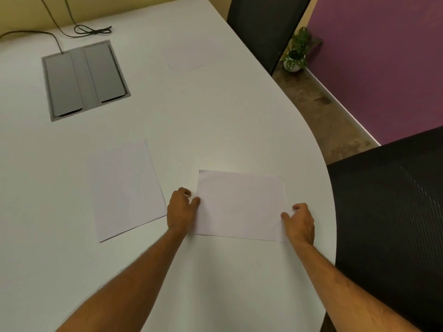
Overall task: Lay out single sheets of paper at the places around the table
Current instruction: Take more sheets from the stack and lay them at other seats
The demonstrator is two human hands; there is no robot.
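A single white sheet lies flat on the white table, near its curved right edge and in front of a black chair. My left hand touches the sheet's left edge with its fingertips. My right hand touches the right edge, fingers spread. Neither hand grips it. A small stack of white paper lies to the left of the sheet. Another single sheet lies further back, by the far chair.
A grey cable hatch is set into the table at the back left, with black cables trailing behind it. Two black mesh chairs stand at the right edge, one near and one far. A potted plant sits on the floor.
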